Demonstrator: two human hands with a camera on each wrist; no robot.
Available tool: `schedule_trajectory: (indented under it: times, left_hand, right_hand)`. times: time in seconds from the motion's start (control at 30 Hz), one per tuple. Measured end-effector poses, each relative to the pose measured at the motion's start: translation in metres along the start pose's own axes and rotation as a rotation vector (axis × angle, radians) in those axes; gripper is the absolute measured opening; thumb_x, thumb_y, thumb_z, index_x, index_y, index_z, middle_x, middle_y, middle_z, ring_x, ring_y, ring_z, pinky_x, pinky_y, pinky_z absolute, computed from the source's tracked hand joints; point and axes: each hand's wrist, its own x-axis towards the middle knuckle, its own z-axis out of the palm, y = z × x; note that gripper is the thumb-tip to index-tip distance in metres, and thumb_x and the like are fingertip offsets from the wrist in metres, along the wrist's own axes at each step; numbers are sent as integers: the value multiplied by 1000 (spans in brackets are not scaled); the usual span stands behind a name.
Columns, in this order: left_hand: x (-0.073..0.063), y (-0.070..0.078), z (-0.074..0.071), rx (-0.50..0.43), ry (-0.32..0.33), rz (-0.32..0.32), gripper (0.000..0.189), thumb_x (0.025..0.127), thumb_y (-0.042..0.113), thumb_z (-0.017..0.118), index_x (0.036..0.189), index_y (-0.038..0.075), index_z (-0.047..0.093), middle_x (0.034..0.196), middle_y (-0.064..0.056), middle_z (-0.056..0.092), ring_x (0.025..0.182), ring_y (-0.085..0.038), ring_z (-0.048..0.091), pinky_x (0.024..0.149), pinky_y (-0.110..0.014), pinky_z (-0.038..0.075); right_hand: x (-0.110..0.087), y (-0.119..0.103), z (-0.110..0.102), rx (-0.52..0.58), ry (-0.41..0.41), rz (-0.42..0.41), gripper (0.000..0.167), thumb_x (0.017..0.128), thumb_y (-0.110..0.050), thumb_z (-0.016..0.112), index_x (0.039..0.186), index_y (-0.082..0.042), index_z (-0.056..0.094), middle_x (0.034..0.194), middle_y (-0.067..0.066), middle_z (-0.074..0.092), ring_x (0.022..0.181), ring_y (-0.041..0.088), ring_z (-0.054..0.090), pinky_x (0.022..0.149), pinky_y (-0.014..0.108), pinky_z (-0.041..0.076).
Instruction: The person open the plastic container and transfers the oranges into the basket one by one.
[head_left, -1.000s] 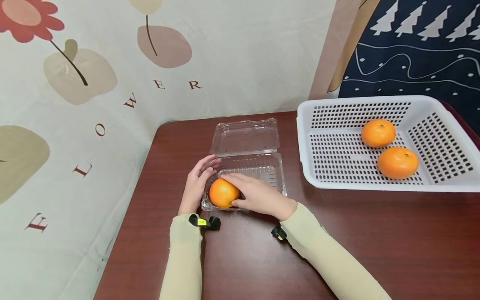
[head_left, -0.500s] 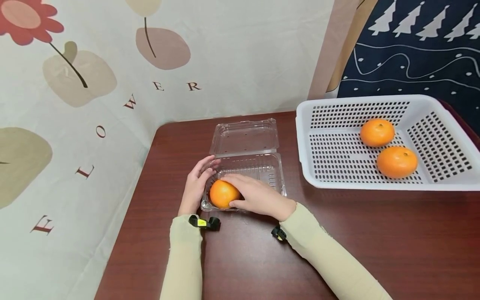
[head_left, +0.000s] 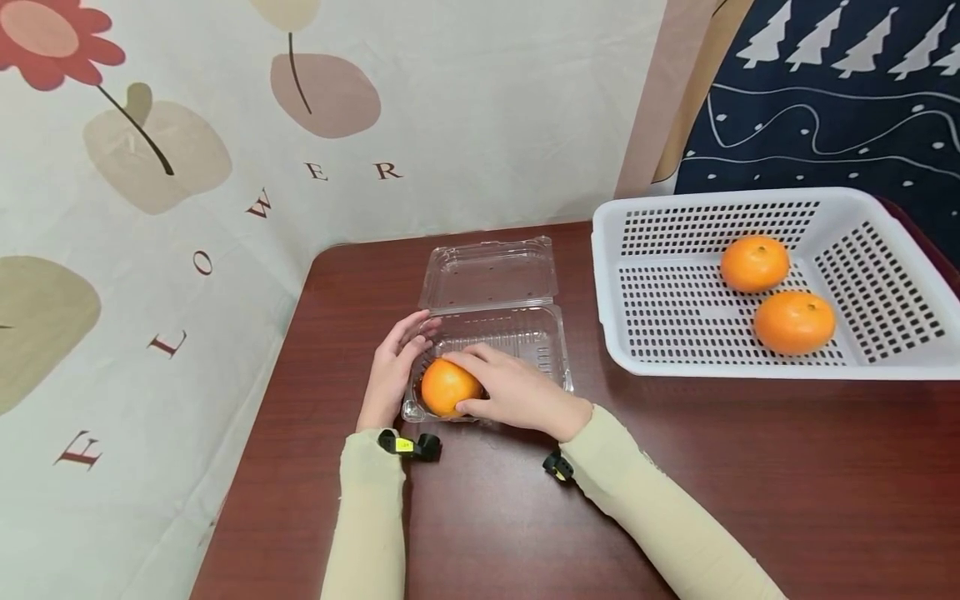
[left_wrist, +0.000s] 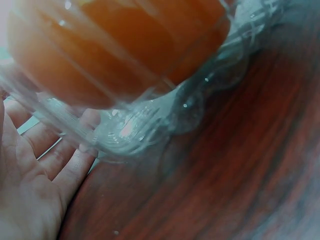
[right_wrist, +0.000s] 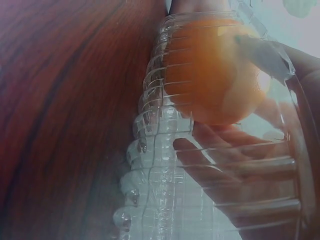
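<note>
In the head view a clear plastic clamshell box (head_left: 517, 342) lies with its lid (head_left: 491, 275) laid back away from the person. An orange (head_left: 450, 388) sits in its near left corner. My right hand (head_left: 517, 392) reaches into the box, thumb and fingers curled round that orange's right side. Along the box's left wall rests my left hand (head_left: 393, 367), fingers extended and holding nothing. The left wrist view has the left palm (left_wrist: 35, 185) beside the box wall, with the orange (left_wrist: 120, 55) behind the plastic. Through the box wall, the right wrist view gives the orange (right_wrist: 215, 75) and the right fingers (right_wrist: 210, 165).
To the right stands a white perforated basket (head_left: 682, 367) holding two more oranges, one farther back (head_left: 755, 263) and one nearer (head_left: 795, 322). The brown table (head_left: 510, 517) meets a printed cloth wall (head_left: 495, 117) behind and on the left.
Inside the box the orange has shifted very slightly to the right, with my right hand still on it. My left hand and the box stay in place.
</note>
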Motion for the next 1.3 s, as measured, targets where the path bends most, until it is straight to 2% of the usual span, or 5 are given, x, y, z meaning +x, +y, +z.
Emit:
schedule_trajectory:
  times: [0.3, 0.53, 0.73, 1.0, 1.3]
  left_hand:
    - [0, 0, 0, -8, -2, -7, 38, 94, 8, 43, 132, 5, 41, 125, -19, 49, 116, -30, 44, 98, -46, 33]
    - [-1, 1, 0, 12, 4, -16, 38, 94, 8, 43, 132, 6, 41, 125, -18, 49, 115, -30, 45, 97, -40, 36]
    - [-1, 2, 0, 9, -2, -2, 38, 94, 8, 43, 132, 6, 41, 125, -19, 49, 115, -32, 45, 97, -43, 35]
    - [0, 0, 0, 18, -1, 2, 37, 94, 8, 42, 131, 7, 43, 124, -17, 51, 115, -29, 46, 94, -30, 39]
    - [0, -1, 0, 13, -2, -8, 38, 94, 8, 43, 131, 8, 43, 125, -16, 50, 115, -29, 46, 96, -33, 38]
  right_hand:
    - [-1, -2, 1, -11, -1, 65, 63, 81, -49, 56, 135, -24, 37, 119, -4, 46, 95, 9, 51, 78, 29, 47]
    - [-3, -2, 1, -20, 1, 48, 58, 84, -50, 52, 136, -31, 35, 114, -3, 48, 93, 9, 51, 75, 28, 47]
    - [-2, -3, -1, 9, 1, 92, 60, 83, -55, 49, 135, -29, 36, 112, -3, 52, 92, 11, 53, 75, 32, 47]
    - [0, -2, -2, 19, 46, 116, 58, 83, -52, 50, 131, -20, 42, 124, -4, 50, 106, 11, 50, 86, 31, 44]
    - [-1, -3, -2, -31, 57, 87, 56, 88, -43, 49, 139, -28, 31, 126, -1, 48, 109, 14, 51, 86, 36, 45]
